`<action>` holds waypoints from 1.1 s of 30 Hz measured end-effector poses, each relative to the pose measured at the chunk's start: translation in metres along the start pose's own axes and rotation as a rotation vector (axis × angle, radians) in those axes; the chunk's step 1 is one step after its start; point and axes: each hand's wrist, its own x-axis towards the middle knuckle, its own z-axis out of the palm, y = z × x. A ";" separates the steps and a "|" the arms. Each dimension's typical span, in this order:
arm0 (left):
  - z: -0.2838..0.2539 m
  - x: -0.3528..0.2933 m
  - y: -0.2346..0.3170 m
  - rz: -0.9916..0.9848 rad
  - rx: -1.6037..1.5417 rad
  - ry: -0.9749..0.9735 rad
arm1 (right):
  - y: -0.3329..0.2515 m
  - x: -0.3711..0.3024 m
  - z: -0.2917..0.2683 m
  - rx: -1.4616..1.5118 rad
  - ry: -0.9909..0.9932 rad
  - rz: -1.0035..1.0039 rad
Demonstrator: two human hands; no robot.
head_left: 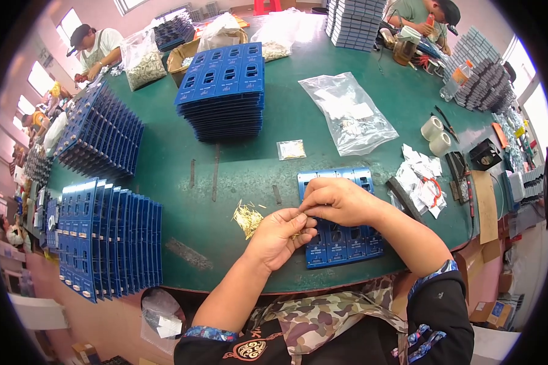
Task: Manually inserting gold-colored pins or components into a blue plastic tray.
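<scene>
My left hand (pixel 280 236) and my right hand (pixel 342 201) meet at their fingertips above the near edge of the table. Both are closed, thumbs and forefingers pinched together. Whatever sits between the fingertips is too small to make out. Under my right hand lies a blue circuit board panel (pixel 341 250), flat on the table and partly covered by the hand. Beside my left hand is a loose pile of thin gold-coloured pins (pixel 248 219). Farther back lies a small clear bag (pixel 291 149) with similar yellowish contents.
Stacks of blue panels stand at the back (pixel 222 91), left (pixel 100 131) and near left (pixel 109 240). A large clear bag (pixel 349 115) lies beyond the panel. To the right are white scraps (pixel 417 176), tape rolls (pixel 439 143) and tools. Two people work across the green table (pixel 225 164).
</scene>
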 end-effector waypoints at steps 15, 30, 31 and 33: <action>0.002 0.001 -0.003 0.001 0.031 0.065 | 0.006 -0.015 0.007 0.228 0.101 0.302; 0.004 -0.001 -0.001 0.010 0.063 0.119 | 0.039 -0.025 -0.022 -0.306 0.216 0.325; 0.004 0.000 -0.001 0.013 0.060 0.110 | 0.040 -0.026 -0.021 -0.322 0.228 0.303; 0.004 0.000 -0.002 0.015 0.057 0.103 | 0.041 -0.026 -0.020 -0.335 0.240 0.281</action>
